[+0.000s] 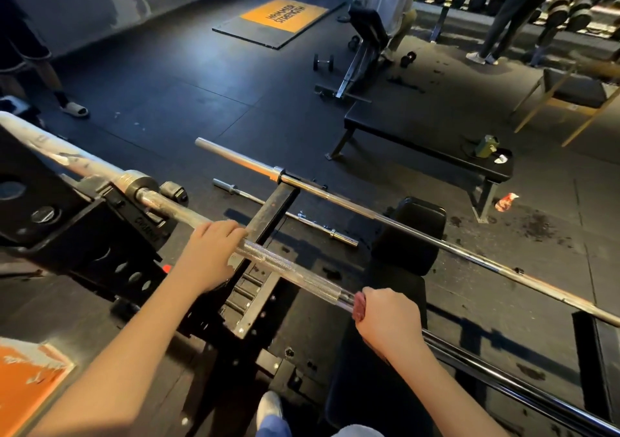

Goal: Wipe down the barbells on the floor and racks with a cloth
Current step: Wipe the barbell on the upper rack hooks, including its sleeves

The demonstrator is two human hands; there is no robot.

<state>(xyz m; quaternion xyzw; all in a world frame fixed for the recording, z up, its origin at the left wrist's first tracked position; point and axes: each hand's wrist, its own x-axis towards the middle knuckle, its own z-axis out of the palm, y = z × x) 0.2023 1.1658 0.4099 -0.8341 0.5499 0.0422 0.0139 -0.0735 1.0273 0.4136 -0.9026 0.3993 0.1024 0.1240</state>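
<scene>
Near bar (288, 265) was shown laid on the rack (84, 228). L. hand (209, 252) was curled over it by the knurl. R. hand (385, 319) was closed round the cloth (359, 305), wrapped on the shaft. Risk, as judged: cloth could be snagged on knurling, or bar rolled if L. grip were eased.
</scene>
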